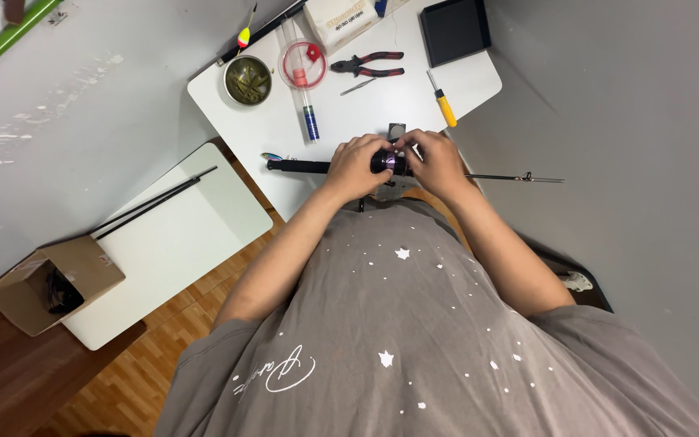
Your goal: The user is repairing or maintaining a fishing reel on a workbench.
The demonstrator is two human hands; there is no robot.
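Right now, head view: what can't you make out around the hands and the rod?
- Reel: mostly covered by the left hand and right hand; its parts can't be told.
- Each hand's grip: fingers overlap, contact points hidden.
- Rod: middle hidden under the hands; thin tip too fine for detail.
- Cardboard box: contents dark, unclear.
- Round tin: contents too small.

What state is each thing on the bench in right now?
Fishing rod: flat across the table edge, held in both hands.
Reel: between both hands on the rod.
Left hand: closed on the rod.
Right hand: fingers on the reel.
Pliers: lying flat, untouched.
Screwdriver: lying flat.
Cardboard box: open.
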